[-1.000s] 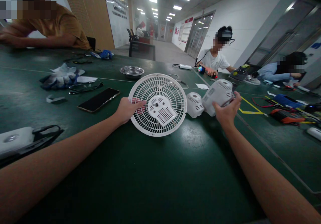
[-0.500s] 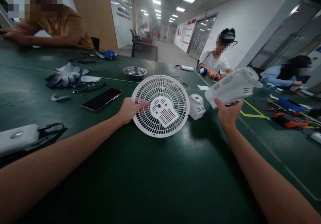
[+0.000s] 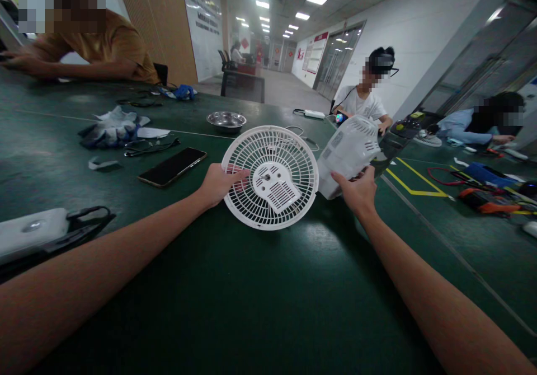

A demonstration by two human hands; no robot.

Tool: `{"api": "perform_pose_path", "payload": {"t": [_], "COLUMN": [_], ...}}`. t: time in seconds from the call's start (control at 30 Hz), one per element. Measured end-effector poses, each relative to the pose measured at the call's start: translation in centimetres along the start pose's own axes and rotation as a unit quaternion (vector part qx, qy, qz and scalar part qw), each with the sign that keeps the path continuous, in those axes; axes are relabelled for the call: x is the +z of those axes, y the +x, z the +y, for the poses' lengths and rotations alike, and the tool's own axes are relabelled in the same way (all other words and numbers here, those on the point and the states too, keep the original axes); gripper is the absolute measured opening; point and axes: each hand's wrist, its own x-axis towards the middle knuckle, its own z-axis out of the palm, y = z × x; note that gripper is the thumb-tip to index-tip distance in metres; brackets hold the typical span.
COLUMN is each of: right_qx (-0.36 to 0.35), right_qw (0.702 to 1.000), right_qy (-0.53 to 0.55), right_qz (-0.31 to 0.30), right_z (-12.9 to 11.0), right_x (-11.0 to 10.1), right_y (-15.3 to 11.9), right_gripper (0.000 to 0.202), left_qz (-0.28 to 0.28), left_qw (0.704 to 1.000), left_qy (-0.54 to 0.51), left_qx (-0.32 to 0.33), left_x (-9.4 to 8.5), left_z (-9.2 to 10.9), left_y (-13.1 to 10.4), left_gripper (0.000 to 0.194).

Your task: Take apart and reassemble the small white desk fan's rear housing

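Observation:
My left hand (image 3: 217, 184) grips the left rim of a round white fan grille (image 3: 277, 187), thumb over its front bars. The grille is tilted up facing me, with a slotted plate at its centre. My right hand (image 3: 356, 190) holds a white plastic housing (image 3: 346, 148) with vent slots near its upper end, thumb on the near side and the other fingers mostly hidden. It leans just right of the grille and overlaps the smaller vented white part behind it; whether they touch I cannot tell. A thin pale cable (image 3: 308, 141) lies behind the grille.
Left on the green table (image 3: 235, 291) are a phone (image 3: 173, 167), gloves (image 3: 113, 129) and a white device (image 3: 33, 229). A metal bowl (image 3: 226, 120) stands behind. Rightward lie an orange-black tool (image 3: 486, 202) and a blue item (image 3: 486, 174). People sit around the table.
My right hand has brought the white housing left and slightly down, close to the grille and in front of the smaller vented part. My left hand and the grille have barely moved.

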Motion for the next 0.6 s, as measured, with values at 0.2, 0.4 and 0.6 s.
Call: {"api": "perform_pose_path", "payload": {"t": [0.2,0.4,0.6], "right_qx": [-0.012,0.041,0.009], "right_qw": [0.998,0.997,0.994], "right_qy": [-0.004,-0.01,0.043], "right_qz": [0.066,0.068,0.096], "right_z": [3.1,6.3,7.1], "right_x": [-2.1,-3.2,-3.2], "right_y": [3.3,5.5,6.2], "right_gripper": [0.083,0.082,0.091], "left_qz": [0.003,0.001,-0.003], "left_qw": [1.0,1.0,1.0], "left_qy": [-0.009,-0.013,-0.013], "left_qx": [-0.01,-0.006,-0.005], "left_x": [0.0,0.0,-0.1], "left_z": [0.0,0.2,0.1], "left_y": [0.1,-0.1,-0.1], "left_gripper": [0.02,0.021,0.025]}}
